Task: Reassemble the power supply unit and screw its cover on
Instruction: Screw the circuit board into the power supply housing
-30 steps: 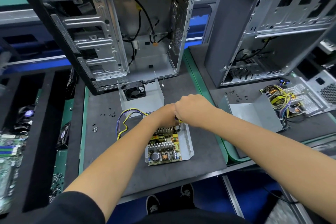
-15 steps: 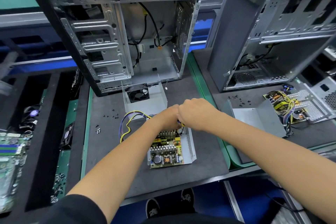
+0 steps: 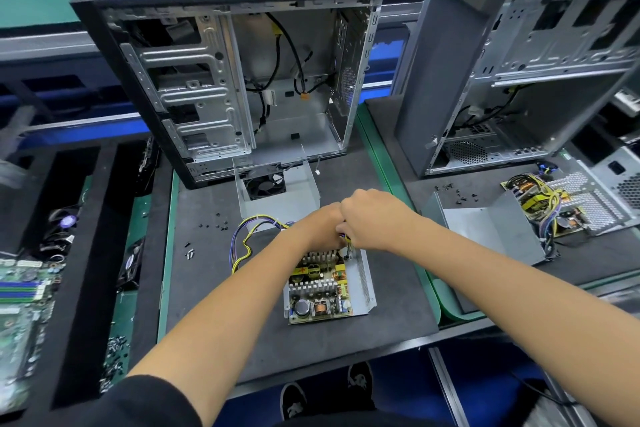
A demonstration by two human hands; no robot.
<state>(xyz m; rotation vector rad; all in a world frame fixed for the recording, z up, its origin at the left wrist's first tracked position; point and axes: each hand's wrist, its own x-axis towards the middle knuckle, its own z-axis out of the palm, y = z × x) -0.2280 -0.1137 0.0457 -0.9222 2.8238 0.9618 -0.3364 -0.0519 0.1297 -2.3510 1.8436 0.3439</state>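
The open power supply unit lies on the dark mat, its circuit board with heat sinks showing. My right hand grips a small screwdriver that stands upright with its tip at the unit's far right corner. My left hand sits right beside it over the far edge of the board, fingers curled downward and hidden. A bundle of coloured wires loops out to the left. The grey metal cover with its black fan stands just behind the hands.
An open computer case stands behind the cover, a second case at the right. Loose screws dot the mat at left. Another dismantled power supply lies at right. A motherboard sits at far left.
Both hands stay together over the far end of the unit. The view has shifted slightly, so everything appears a little lower and to the right.
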